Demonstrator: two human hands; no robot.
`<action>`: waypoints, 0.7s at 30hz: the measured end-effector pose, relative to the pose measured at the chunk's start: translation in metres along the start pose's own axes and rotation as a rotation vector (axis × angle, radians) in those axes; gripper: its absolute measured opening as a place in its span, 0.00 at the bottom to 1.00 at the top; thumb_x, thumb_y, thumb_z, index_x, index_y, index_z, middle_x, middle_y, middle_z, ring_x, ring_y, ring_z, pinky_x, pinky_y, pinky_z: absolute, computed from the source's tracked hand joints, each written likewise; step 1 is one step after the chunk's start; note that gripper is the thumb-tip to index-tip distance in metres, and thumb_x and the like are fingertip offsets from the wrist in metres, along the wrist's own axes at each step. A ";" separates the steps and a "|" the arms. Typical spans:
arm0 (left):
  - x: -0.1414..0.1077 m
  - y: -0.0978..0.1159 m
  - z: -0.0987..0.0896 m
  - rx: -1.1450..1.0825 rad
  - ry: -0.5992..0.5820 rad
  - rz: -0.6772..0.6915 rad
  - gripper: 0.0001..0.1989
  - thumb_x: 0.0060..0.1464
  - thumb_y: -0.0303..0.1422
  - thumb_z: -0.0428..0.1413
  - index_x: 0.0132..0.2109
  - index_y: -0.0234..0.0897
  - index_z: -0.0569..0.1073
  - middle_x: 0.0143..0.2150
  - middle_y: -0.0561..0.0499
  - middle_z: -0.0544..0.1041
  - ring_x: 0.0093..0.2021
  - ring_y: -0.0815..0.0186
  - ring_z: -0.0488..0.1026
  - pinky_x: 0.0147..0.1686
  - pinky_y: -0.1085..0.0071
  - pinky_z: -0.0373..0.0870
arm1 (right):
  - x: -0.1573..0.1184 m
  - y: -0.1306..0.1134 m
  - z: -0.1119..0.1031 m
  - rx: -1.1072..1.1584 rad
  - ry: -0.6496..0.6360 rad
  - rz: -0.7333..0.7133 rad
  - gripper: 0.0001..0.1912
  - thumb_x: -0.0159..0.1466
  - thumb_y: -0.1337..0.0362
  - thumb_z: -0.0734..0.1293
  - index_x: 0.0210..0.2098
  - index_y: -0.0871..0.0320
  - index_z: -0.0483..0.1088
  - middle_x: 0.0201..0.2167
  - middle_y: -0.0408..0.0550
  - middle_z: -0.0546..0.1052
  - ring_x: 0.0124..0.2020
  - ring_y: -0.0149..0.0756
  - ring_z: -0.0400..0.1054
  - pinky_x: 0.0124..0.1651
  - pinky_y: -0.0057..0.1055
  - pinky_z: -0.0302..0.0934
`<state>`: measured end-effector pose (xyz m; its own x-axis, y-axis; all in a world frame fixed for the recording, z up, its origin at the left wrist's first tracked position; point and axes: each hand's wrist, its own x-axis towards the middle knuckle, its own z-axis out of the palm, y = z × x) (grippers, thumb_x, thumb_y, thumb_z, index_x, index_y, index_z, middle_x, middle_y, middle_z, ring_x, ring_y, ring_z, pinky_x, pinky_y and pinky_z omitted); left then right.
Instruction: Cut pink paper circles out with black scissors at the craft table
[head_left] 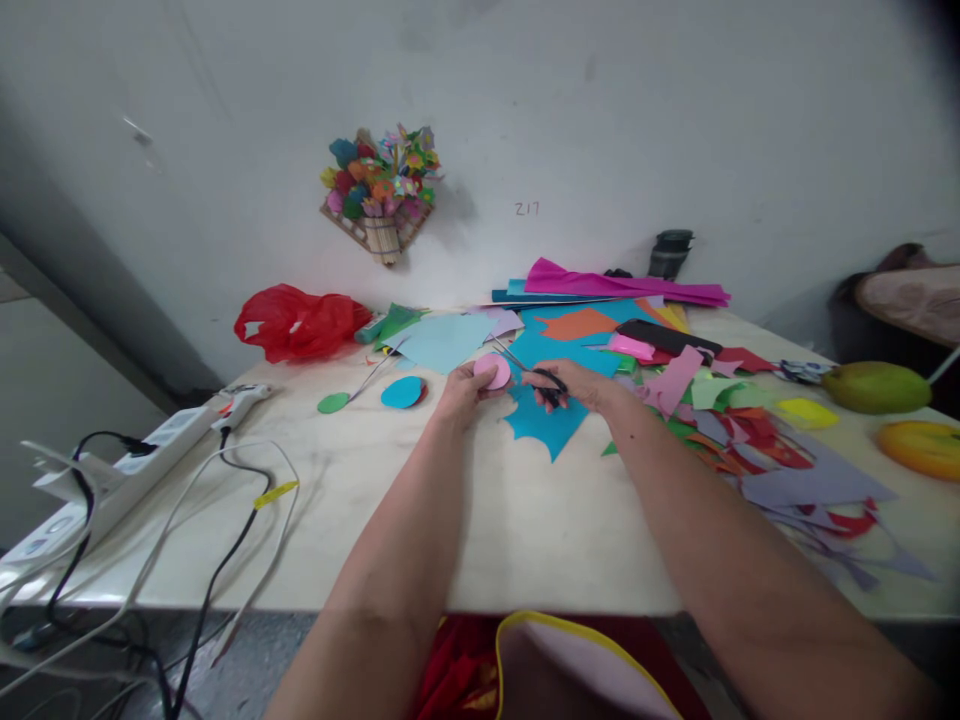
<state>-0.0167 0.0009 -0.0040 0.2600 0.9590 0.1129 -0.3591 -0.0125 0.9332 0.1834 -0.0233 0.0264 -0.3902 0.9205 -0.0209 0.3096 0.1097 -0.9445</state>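
Between the thumb and fingers of my left hand (463, 390) is a pink paper circle (493, 373). My right hand (568, 385) grips a pair of scissors (551, 384) by its black handles, and the blades reach toward the upper right of the circle. Beneath the scissors lies a large blue sheet (553, 428) with scalloped cut edges. Left of my left hand, a blue circle (402, 392) rests on a reddish piece. Farther left lies a green circle (334, 402) with a thin stick beside it.
Coloured scraps (750, 440) cover the table's right side, near a black phone (660, 337) and a green mango-like fruit (876, 387). A red plastic bag (300, 322) sits at the back left. A power strip (135, 470) with cables runs along the left edge. Magenta sheets (622, 284) lie behind.
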 end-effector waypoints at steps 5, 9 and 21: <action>-0.002 0.001 0.002 -0.068 0.027 0.004 0.14 0.39 0.31 0.66 0.34 0.28 0.75 0.29 0.45 0.78 0.30 0.65 0.76 0.35 0.69 0.73 | 0.000 -0.001 0.002 -0.018 -0.003 -0.015 0.17 0.56 0.50 0.68 0.28 0.59 0.67 0.22 0.47 0.74 0.18 0.29 0.66 0.13 0.23 0.49; -0.002 0.000 0.002 -0.114 -0.005 0.002 0.14 0.39 0.29 0.66 0.34 0.27 0.75 0.31 0.44 0.79 0.30 0.66 0.75 0.37 0.70 0.72 | -0.002 -0.006 0.005 -0.005 0.004 -0.011 0.16 0.57 0.52 0.67 0.26 0.59 0.65 0.21 0.46 0.73 0.17 0.28 0.65 0.14 0.23 0.48; -0.003 0.003 0.003 -0.139 -0.027 -0.021 0.09 0.41 0.25 0.64 0.33 0.27 0.76 0.30 0.46 0.78 0.29 0.69 0.74 0.36 0.74 0.70 | -0.002 -0.004 0.006 0.013 -0.019 -0.029 0.15 0.58 0.55 0.66 0.24 0.59 0.63 0.19 0.44 0.71 0.16 0.26 0.62 0.13 0.22 0.45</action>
<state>-0.0157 -0.0024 -0.0008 0.2923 0.9506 0.1044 -0.4733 0.0490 0.8795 0.1774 -0.0275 0.0281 -0.4154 0.9097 0.0008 0.2869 0.1318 -0.9489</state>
